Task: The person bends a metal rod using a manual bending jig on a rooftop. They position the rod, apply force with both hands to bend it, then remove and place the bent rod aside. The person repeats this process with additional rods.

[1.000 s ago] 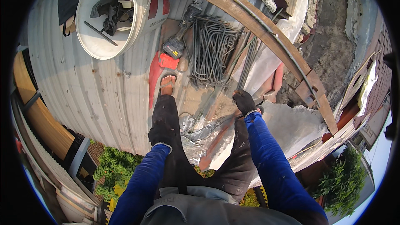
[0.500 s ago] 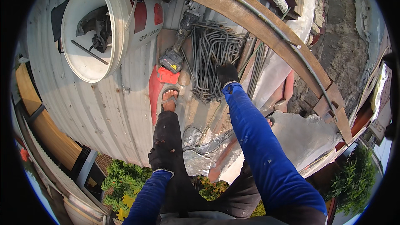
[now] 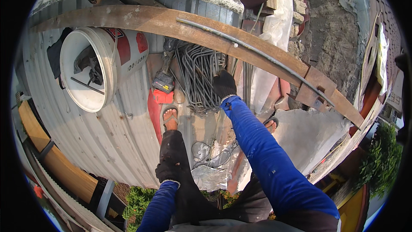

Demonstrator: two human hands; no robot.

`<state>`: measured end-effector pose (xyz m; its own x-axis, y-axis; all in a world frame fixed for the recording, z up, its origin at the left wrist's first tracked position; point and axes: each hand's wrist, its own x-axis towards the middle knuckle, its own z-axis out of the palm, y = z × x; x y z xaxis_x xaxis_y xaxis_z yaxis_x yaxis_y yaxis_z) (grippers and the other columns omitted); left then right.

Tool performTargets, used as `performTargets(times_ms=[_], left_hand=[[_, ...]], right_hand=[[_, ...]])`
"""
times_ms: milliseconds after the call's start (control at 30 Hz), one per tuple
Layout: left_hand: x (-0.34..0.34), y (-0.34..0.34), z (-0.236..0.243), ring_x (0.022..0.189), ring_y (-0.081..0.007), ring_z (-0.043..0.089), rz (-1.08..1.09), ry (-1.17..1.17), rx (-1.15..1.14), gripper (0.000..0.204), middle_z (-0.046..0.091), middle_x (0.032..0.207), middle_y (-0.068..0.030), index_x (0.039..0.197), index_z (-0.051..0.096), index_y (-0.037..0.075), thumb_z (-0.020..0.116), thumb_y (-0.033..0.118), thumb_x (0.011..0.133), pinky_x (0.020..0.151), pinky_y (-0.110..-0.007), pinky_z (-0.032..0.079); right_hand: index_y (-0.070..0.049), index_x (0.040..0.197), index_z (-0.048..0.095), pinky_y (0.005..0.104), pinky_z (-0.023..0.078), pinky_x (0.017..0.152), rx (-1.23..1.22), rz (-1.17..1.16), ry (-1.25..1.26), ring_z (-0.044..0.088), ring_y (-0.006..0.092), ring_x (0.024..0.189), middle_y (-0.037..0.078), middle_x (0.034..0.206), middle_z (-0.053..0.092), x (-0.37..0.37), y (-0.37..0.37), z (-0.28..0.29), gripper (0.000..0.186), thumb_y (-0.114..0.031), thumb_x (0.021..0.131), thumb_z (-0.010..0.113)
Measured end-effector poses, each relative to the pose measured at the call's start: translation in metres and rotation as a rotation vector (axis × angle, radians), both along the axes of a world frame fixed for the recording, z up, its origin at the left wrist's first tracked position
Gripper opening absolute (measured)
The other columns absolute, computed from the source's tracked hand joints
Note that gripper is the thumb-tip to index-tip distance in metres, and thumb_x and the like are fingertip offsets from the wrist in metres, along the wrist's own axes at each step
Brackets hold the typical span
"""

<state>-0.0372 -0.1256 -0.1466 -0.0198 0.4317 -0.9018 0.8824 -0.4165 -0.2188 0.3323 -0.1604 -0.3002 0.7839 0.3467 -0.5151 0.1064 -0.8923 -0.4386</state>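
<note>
My right hand (image 3: 224,84), in a black glove, reaches onto the right side of a pile of bent steel bars (image 3: 197,75). Its fingertips are against the bars, and I cannot make out whether they grip one. The bars are dark, thin and hooked at their ends, lying tangled together. My left hand (image 3: 168,172), also in a dark glove, rests at my left knee; its fingers blend into the black trousers. Left of the pile lies a dark cordless power tool (image 3: 164,79) with a red part (image 3: 163,96) at its near end.
A white bucket (image 3: 109,68) lies tipped at left, with dark cloth and a rod inside. A long wooden plank (image 3: 146,19) crosses beyond the pile, a metal rod (image 3: 257,55) along it. Corrugated metal sheeting (image 3: 107,141) lies underfoot; concrete slab (image 3: 313,131) at right.
The view has shifted, so the plank, bucket and pile sit differently in it. My right hand stays at the right side of the bars; my left stays at the knee.
</note>
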Motion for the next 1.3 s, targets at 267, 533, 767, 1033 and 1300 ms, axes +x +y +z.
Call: performTargets(times_ms=[267,533,767,1033,1300], left_hand=[[-0.012,-0.006,-0.012,0.109,-0.0377,0.065,-0.053,-0.052,0.075,0.063,0.065,0.122,-0.0155,0.133,0.056,0.014,0.078,0.039,0.079,0.094,-0.049,0.052],[-0.012,0.021,0.007,0.103,-0.0371,0.063,0.177,-0.586,0.252,0.05,0.063,0.11,-0.0236,0.126,0.057,0.0,0.072,0.023,0.085,0.089,-0.045,0.051],[0.149,0.102,0.052,0.089,-0.0178,0.066,0.67,-1.218,0.028,0.045,0.069,0.104,-0.012,0.128,0.058,-0.004,0.057,0.032,0.102,0.077,-0.033,0.053],[0.256,0.129,0.113,0.108,-0.0172,0.064,0.683,-1.227,-0.473,0.061,0.067,0.122,-0.0116,0.134,0.055,-0.003,0.043,0.049,0.105,0.09,-0.03,0.05],[0.258,0.158,0.11,0.096,-0.0147,0.065,-0.146,-1.091,-0.007,0.056,0.073,0.108,-0.0088,0.127,0.063,0.0,0.05,0.048,0.102,0.087,-0.03,0.05]], right_hand=[[-0.001,0.123,0.062,0.0492,0.048,0.095,0.016,-0.126,0.165,0.063,0.0463,0.105,0.031,0.109,0.066,0.002,-0.065,0.094,0.044,-0.024,0.087,0.055],[-0.001,0.105,0.061,0.053,0.049,0.077,0.055,0.294,0.182,0.065,0.0445,0.087,0.025,0.089,0.067,-0.027,-0.161,0.237,0.029,-0.023,0.086,0.059],[-0.005,0.104,0.059,0.0529,0.048,0.075,0.003,0.503,0.077,0.064,0.0409,0.085,0.02,0.087,0.065,0.037,-0.169,0.359,0.024,-0.025,0.091,0.06],[-0.005,0.1,0.061,0.0512,0.051,0.073,-0.005,0.645,-0.152,0.066,0.0409,0.084,0.021,0.088,0.068,0.145,-0.11,0.393,0.021,-0.023,0.09,0.061],[-0.005,0.103,0.063,0.0525,0.052,0.077,-0.009,0.8,-0.206,0.068,0.0409,0.086,0.022,0.089,0.069,0.167,-0.052,0.373,0.02,-0.015,0.086,0.057]])
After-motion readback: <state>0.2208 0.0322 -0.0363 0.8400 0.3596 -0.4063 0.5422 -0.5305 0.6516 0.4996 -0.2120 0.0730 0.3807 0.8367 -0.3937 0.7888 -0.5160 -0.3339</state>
